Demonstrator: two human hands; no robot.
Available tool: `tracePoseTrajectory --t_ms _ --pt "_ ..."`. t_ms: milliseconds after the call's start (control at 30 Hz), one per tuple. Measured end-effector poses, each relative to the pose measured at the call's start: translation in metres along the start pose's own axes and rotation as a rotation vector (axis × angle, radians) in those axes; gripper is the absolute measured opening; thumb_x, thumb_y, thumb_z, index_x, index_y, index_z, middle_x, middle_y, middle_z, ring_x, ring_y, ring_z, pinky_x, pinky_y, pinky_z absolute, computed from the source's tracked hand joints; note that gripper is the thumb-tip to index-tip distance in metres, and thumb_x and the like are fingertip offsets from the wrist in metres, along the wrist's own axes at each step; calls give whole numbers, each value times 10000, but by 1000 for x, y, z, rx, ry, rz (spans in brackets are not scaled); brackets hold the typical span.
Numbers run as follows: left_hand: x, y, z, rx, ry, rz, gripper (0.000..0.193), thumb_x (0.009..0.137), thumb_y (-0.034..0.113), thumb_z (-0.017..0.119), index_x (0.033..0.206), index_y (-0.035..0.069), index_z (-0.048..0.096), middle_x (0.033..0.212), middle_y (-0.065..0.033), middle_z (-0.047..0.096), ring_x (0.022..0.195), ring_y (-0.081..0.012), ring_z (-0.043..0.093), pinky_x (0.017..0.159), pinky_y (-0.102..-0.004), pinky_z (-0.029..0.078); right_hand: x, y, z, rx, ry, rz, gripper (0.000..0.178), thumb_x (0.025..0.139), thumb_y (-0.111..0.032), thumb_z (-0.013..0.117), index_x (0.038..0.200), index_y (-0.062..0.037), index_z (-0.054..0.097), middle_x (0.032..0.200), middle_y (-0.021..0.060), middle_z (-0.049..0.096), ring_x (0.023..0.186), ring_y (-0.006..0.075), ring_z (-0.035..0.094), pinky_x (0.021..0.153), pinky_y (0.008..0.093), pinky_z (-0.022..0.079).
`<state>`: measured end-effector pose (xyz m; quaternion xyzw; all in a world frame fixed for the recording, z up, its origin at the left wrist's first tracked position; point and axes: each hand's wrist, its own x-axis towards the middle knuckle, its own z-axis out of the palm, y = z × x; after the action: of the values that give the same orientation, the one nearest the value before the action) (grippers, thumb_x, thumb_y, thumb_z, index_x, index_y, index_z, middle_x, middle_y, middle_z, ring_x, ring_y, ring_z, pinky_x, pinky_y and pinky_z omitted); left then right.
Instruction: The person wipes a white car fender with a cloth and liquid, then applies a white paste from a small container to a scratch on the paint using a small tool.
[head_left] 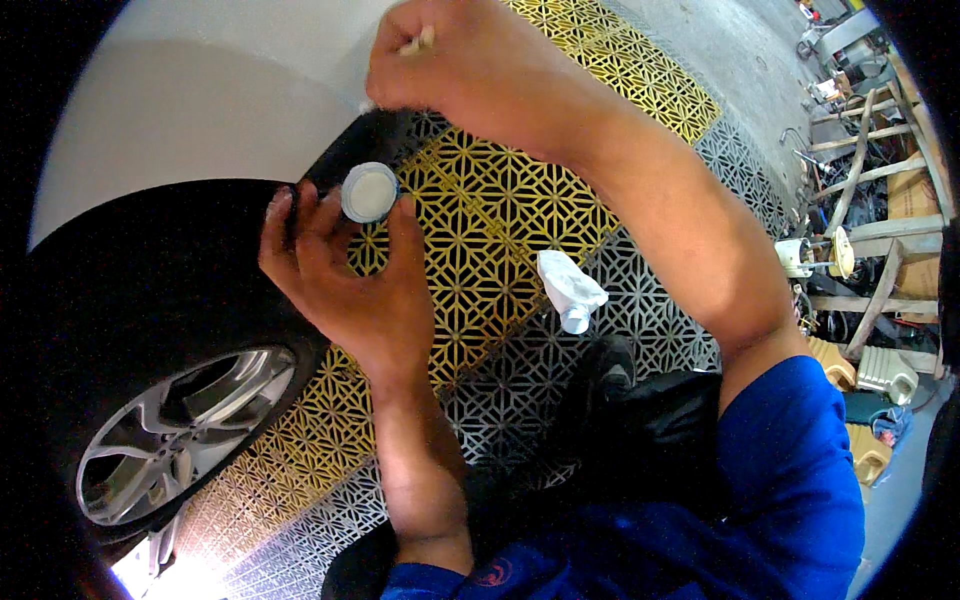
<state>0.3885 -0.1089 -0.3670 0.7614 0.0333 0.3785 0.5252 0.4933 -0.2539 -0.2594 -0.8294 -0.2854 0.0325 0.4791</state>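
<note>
My left hand (pixel 350 285) is raised beside the car's tyre, its fingers curled round a small round cup (pixel 370 192) with whitish content. Further up, my right hand (pixel 450 65) is closed in a fist close to the pale car body panel (pixel 220 90). A bit of something pale (pixel 418 41) pokes out between its fingers, and a small whitish tip shows below the fist at the panel's edge. What that thing is, the fingers mostly hide. On the floor between my arms lies a crumpled white tube or soft bottle (pixel 570 285) with a cap.
The black tyre (pixel 150 260) and silver wheel rim (pixel 190 435) fill the left side. Yellow and grey lattice floor tiles (pixel 480 240) stretch beneath me. A wooden rack (pixel 870 160) with parts stands at the right, several plastic jugs (pixel 888 375) near it. A bright light glares at lower left.
</note>
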Motion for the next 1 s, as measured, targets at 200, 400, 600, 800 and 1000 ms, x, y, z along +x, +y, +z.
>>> tracePoseTrajectory --t_ms 200,400,600,800,1000 --pt "0 3 -3 180 -58 78 605 780 2 843 1297 -111 549 1516 -150 340 1304 -300 552 974 -358 549 -8 5 9 -1 -153 -38 226 804 -201 696 880 9 728 717 84 685 678 147 644 653 315 503" --pt "0 4 -1 129 -13 80 526 772 -1 849 1216 -84 578 1500 -156 353 1337 -325 529 961 -374 552 -14 -2 2 -16 -170 -40 228 796 -189 686 876 19 731 718 111 694 660 170 662 621 330 505" --pt "0 3 -1 111 3 113 516 762 -3 855 1193 -78 582 1492 -158 355 1336 -339 523 994 -391 552 -13 0 6 6 -143 -141 225 785 -159 693 870 49 707 721 154 690 652 213 664 627 348 515" --pt "1 11 -3 107 -13 58 501 759 -11 855 1172 -77 580 1490 -143 347 1330 -321 521 974 -396 565 -10 -10 5 -63 -136 -81 204 767 -124 690 863 56 709 733 185 694 682 260 700 644 373 534" --pt "0 12 -5 109 -26 80 507 760 -1 853 1179 -74 578 1485 -151 354 1341 -315 511 980 -407 553 -13 -7 11 -155 -119 -130 238 749 -146 696 858 65 720 744 207 692 693 309 704 660 385 542"
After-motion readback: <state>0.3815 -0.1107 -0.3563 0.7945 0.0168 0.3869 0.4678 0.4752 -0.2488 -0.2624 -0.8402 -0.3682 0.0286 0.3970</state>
